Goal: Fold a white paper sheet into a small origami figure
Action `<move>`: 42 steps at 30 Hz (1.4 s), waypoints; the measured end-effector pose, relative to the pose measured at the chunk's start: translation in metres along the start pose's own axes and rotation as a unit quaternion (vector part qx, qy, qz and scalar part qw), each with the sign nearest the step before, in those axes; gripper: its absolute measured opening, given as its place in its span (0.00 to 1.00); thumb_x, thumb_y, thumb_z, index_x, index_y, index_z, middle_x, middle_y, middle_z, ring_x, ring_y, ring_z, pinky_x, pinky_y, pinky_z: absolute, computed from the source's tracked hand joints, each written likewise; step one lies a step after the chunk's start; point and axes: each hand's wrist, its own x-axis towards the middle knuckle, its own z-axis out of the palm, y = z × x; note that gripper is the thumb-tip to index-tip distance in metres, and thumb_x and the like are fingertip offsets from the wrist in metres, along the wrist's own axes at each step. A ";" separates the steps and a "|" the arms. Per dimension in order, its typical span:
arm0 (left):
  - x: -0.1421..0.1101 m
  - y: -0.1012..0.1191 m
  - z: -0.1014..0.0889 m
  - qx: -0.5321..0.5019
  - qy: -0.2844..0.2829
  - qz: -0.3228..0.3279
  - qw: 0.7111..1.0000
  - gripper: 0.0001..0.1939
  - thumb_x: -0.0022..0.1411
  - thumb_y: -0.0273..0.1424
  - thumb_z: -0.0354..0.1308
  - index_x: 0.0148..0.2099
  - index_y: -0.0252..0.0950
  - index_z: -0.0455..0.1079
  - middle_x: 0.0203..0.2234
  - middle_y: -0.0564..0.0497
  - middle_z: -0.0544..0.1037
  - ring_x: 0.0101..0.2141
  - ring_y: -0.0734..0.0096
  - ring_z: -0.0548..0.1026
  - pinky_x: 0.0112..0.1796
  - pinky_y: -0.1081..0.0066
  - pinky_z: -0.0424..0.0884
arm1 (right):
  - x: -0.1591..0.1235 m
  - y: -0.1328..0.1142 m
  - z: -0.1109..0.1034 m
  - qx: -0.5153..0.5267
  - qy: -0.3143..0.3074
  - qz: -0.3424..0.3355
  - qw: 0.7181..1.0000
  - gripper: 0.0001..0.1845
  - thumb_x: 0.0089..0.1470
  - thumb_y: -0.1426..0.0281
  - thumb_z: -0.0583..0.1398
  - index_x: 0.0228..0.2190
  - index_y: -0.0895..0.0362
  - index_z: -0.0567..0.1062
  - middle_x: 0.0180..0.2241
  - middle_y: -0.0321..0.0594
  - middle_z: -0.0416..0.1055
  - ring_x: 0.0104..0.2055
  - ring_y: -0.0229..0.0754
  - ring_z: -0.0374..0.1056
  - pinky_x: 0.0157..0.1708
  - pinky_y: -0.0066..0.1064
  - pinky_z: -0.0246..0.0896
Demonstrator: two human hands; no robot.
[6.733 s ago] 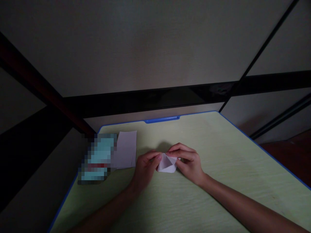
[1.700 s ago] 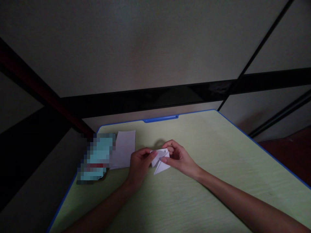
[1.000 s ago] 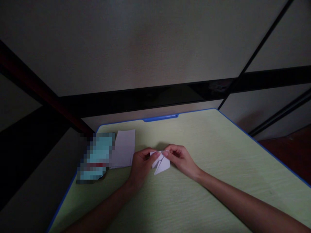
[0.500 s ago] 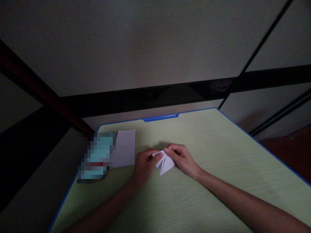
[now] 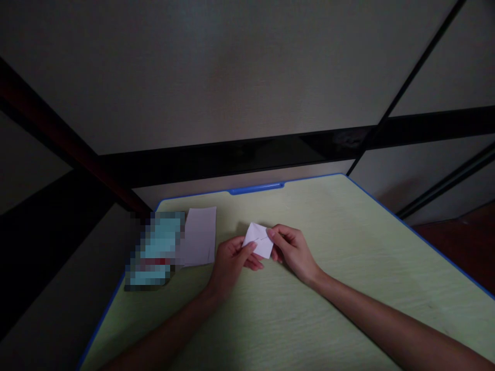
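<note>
You have a small piece of folded white paper between your two hands, over the middle of the table, in front of the blue strip on the far edge. Your left hand is gripping the paper's near left side, thumb on top and fingers underneath. Your right hand pinches its right corner, thumb on the face.

A line or seam runs across the face between your thumbs, so that looks like the place to take care. Hold the layers flat with the left thumb while the right one works, and match edges and corners before you press anything hard. A light pinch should do; too much squeeze could buckle the small piece or shift its layers. For a sharp crease, the table makes a firmer backing than your fingers (whether the paper touches it, you can't tell from this view).

Toward the far left corner lie some white sheets, a bit uneven at their near edges. Just beside them, by the left edge, is a light blue item with a patch of red, blurred into blocks, so any brand or label on it can't be read. No writing shows on the folded paper or the sheets.
</note>
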 end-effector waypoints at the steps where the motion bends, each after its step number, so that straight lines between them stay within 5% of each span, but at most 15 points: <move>1: 0.000 0.000 -0.001 0.000 0.002 0.003 1.000 0.10 0.48 0.33 0.53 0.28 0.28 0.67 0.15 0.51 0.73 0.15 0.77 0.69 0.18 0.79 0.65 | 0.001 0.001 -0.001 0.004 -0.005 0.000 1.000 0.16 0.47 0.63 0.53 0.16 0.60 0.64 0.08 0.28 0.57 0.10 0.27 0.48 0.11 0.20 0.42; 10: 0.001 -0.003 -0.005 -0.019 -0.030 0.023 0.999 0.11 0.48 0.34 0.53 0.24 0.29 0.65 0.12 0.53 0.70 0.13 0.77 0.68 0.16 0.78 0.63 | 0.005 0.001 -0.005 0.041 -0.033 0.046 0.998 0.12 0.45 0.67 0.55 0.17 0.61 0.65 0.08 0.28 0.57 0.09 0.26 0.48 0.10 0.19 0.40; 17: 0.003 -0.002 -0.006 0.028 0.057 0.037 0.997 0.11 0.48 0.35 0.53 0.25 0.30 0.64 0.09 0.57 0.64 0.11 0.81 0.61 0.12 0.81 0.56 | 0.003 -0.007 -0.002 -0.012 -0.100 0.053 0.993 0.10 0.42 0.67 0.56 0.18 0.62 0.65 0.11 0.31 0.62 0.11 0.28 0.54 0.11 0.20 0.47; 20: 0.004 -0.001 -0.007 0.065 0.044 0.032 0.996 0.11 0.47 0.34 0.53 0.23 0.30 0.64 0.08 0.59 0.62 0.10 0.84 0.58 0.11 0.82 0.52 | 0.003 -0.007 -0.002 -0.036 -0.134 0.051 0.989 0.09 0.40 0.69 0.57 0.16 0.61 0.64 0.11 0.29 0.59 0.12 0.27 0.51 0.11 0.20 0.43; 27: 0.005 -0.005 -0.007 0.075 -0.065 0.028 0.995 0.08 0.45 0.32 0.54 0.21 0.32 0.63 0.09 0.60 0.62 0.09 0.84 0.58 0.10 0.82 0.53 | 0.002 0.000 -0.002 -0.052 -0.128 0.053 0.989 0.19 0.48 0.60 0.50 0.15 0.60 0.61 0.12 0.29 0.53 0.14 0.27 0.47 0.12 0.21 0.40; 42: 0.005 -0.007 -0.002 0.048 -0.061 0.032 0.996 0.13 0.49 0.36 0.50 0.20 0.32 0.60 0.11 0.58 0.60 0.14 0.82 0.59 0.14 0.81 0.55 | -0.003 -0.002 0.001 -0.207 -0.066 -0.015 0.976 0.17 0.49 0.64 0.49 0.15 0.59 0.61 0.14 0.32 0.53 0.17 0.31 0.50 0.15 0.23 0.43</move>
